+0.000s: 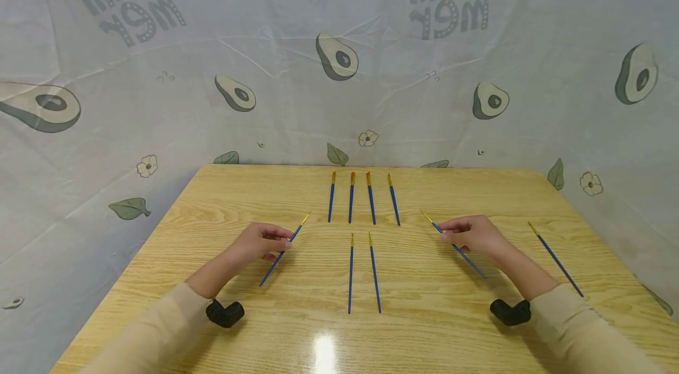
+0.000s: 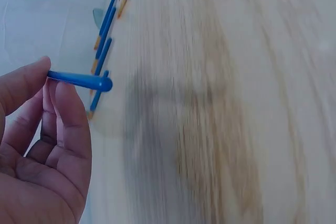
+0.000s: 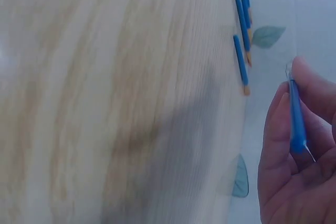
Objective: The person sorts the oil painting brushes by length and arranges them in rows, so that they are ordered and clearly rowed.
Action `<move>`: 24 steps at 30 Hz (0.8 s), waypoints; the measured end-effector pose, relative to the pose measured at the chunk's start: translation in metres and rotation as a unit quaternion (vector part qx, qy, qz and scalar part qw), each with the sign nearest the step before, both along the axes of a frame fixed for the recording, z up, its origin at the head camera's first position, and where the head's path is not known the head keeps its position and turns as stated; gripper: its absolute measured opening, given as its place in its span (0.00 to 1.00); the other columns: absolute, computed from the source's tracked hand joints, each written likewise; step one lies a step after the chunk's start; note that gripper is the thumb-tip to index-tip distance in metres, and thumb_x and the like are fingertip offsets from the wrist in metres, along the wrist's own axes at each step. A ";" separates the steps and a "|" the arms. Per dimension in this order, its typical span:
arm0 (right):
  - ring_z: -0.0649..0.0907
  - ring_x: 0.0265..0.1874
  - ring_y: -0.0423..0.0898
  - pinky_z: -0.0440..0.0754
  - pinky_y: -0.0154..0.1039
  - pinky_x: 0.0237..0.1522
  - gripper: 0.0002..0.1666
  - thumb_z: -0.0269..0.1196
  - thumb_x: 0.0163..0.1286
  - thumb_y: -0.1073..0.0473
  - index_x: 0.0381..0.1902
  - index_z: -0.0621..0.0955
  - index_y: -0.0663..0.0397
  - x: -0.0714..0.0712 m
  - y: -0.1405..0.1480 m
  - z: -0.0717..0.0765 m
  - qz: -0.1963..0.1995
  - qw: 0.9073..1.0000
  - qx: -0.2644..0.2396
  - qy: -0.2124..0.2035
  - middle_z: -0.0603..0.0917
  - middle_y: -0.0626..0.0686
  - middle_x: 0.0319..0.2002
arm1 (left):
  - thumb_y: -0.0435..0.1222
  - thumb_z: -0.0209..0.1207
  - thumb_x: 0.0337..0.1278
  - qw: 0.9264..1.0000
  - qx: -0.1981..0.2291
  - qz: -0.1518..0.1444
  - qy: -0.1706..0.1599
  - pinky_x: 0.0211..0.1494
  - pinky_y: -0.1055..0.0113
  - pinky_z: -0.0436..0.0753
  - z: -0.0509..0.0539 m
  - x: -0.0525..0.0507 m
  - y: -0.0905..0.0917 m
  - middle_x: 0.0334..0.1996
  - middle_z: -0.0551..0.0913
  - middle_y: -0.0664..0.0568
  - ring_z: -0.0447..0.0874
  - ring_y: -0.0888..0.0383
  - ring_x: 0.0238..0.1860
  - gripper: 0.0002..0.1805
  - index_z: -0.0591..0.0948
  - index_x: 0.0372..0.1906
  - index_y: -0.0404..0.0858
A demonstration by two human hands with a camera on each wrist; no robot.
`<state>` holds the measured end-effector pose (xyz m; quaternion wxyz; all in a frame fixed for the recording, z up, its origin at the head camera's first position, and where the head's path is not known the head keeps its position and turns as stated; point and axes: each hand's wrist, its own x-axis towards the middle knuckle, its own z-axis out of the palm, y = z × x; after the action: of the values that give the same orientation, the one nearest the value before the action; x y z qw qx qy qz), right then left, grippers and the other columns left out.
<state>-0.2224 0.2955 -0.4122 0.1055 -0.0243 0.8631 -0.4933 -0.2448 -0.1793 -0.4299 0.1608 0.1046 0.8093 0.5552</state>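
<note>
My left hand [image 1: 263, 241] pinches a thin blue paintbrush [image 1: 276, 262] between thumb and fingers, its bristles pointing up and away to the right. In the left wrist view, the rounded handle end [image 2: 100, 83] sticks out past the fingertips. A second blue paintbrush [image 1: 467, 259] is pinched by my right hand [image 1: 475, 235], with its tip towards the upper left. The right wrist view shows that brush's handle [image 3: 297, 124] beside the palm. On the table between the hands lie two slim paintbrushes, a left one [image 1: 350, 277] and a right one [image 1: 375, 277], bristles pointing away from me.
Several blue paintbrushes [image 1: 351, 203] lie in a row near the far edge of the wooden table [image 1: 297, 338]. Another paintbrush [image 1: 557, 259] lies slanted to the right of my right arm. Behind the table hangs a pale curtain [image 1: 286, 121] printed with avocados.
</note>
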 end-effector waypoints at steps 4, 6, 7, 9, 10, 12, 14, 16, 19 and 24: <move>0.79 0.34 0.48 0.80 0.42 0.33 0.26 0.64 0.69 0.57 0.59 0.77 0.68 0.004 -0.010 0.001 0.002 1.000 -0.003 -0.006 0.82 0.57 0.43 | 0.34 0.64 0.61 1.000 0.012 0.003 -0.009 0.39 0.60 0.83 0.000 0.003 0.010 0.37 0.83 0.51 0.80 0.57 0.37 0.19 0.81 0.53 0.28; 0.79 0.36 0.48 0.81 0.42 0.35 0.26 0.65 0.68 0.56 0.59 0.77 0.67 0.006 -0.015 0.001 0.002 1.000 -0.002 -0.007 0.82 0.55 0.42 | 0.34 0.64 0.61 1.000 0.017 0.007 -0.016 0.39 0.60 0.83 -0.001 0.004 0.015 0.37 0.84 0.51 0.80 0.58 0.37 0.18 0.81 0.53 0.28; 0.80 0.36 0.48 0.81 0.42 0.35 0.26 0.65 0.68 0.55 0.59 0.78 0.67 0.007 -0.017 0.001 0.000 1.000 -0.001 -0.009 0.82 0.54 0.42 | 0.34 0.64 0.60 1.000 0.019 0.007 -0.019 0.39 0.60 0.83 -0.002 0.005 0.018 0.36 0.84 0.51 0.81 0.58 0.37 0.18 0.81 0.52 0.28; 0.80 0.37 0.48 0.81 0.42 0.36 0.26 0.66 0.68 0.55 0.58 0.78 0.66 0.009 -0.021 -0.001 -0.004 1.000 -0.002 -0.014 0.82 0.53 0.41 | 0.33 0.64 0.60 0.999 0.022 0.005 -0.024 0.38 0.60 0.83 -0.002 0.006 0.022 0.36 0.84 0.51 0.81 0.58 0.37 0.18 0.81 0.52 0.27; 0.80 0.37 0.48 0.82 0.42 0.37 0.26 0.66 0.68 0.55 0.58 0.78 0.66 0.010 -0.023 -0.001 -0.006 1.000 -0.003 -0.017 0.82 0.53 0.41 | 0.33 0.64 0.60 0.999 0.025 0.003 -0.027 0.38 0.60 0.83 -0.003 0.006 0.024 0.36 0.85 0.50 0.81 0.58 0.37 0.18 0.81 0.52 0.27; 0.81 0.40 0.50 0.81 0.43 0.38 0.26 0.66 0.68 0.54 0.58 0.78 0.65 0.012 -0.027 -0.002 -0.010 1.000 -0.008 -0.022 0.83 0.53 0.43 | 0.32 0.64 0.59 0.999 0.032 -0.001 -0.030 0.38 0.59 0.83 -0.004 0.007 0.028 0.36 0.85 0.49 0.81 0.58 0.36 0.17 0.80 0.51 0.27; 0.81 0.42 0.51 0.82 0.44 0.39 0.26 0.66 0.68 0.54 0.59 0.78 0.64 0.013 -0.032 -0.002 -0.015 0.999 -0.014 -0.025 0.83 0.54 0.45 | 0.32 0.64 0.59 0.999 0.040 -0.007 -0.033 0.37 0.60 0.83 -0.005 0.008 0.032 0.36 0.84 0.48 0.81 0.58 0.36 0.17 0.80 0.51 0.27; 0.81 0.43 0.51 0.82 0.44 0.40 0.26 0.65 0.69 0.54 0.59 0.78 0.64 0.015 -0.037 -0.002 -0.018 0.999 -0.019 -0.026 0.83 0.55 0.47 | 0.31 0.64 0.59 0.998 0.049 -0.011 -0.037 0.36 0.60 0.83 -0.007 0.009 0.035 0.35 0.84 0.48 0.81 0.58 0.35 0.15 0.80 0.49 0.27; 0.81 0.43 0.51 0.82 0.44 0.40 0.25 0.65 0.69 0.55 0.59 0.78 0.63 0.018 -0.045 -0.002 -0.025 0.999 -0.023 -0.030 0.84 0.55 0.48 | 0.29 0.63 0.59 0.997 0.057 -0.016 -0.044 0.34 0.60 0.84 -0.008 0.011 0.040 0.33 0.83 0.48 0.81 0.58 0.33 0.15 0.79 0.49 0.26; 0.81 0.42 0.50 0.82 0.45 0.40 0.24 0.64 0.69 0.57 0.59 0.78 0.64 0.023 -0.056 -0.005 -0.028 0.999 -0.030 -0.032 0.84 0.56 0.47 | 0.27 0.62 0.59 0.996 0.068 -0.018 -0.052 0.32 0.61 0.84 -0.010 0.016 0.046 0.33 0.81 0.46 0.81 0.58 0.31 0.15 0.78 0.50 0.24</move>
<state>-0.1992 0.2397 -0.4170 0.1189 0.0128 0.8445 -0.5221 -0.2288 -0.1336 -0.4400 0.2051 0.1004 0.7582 0.6107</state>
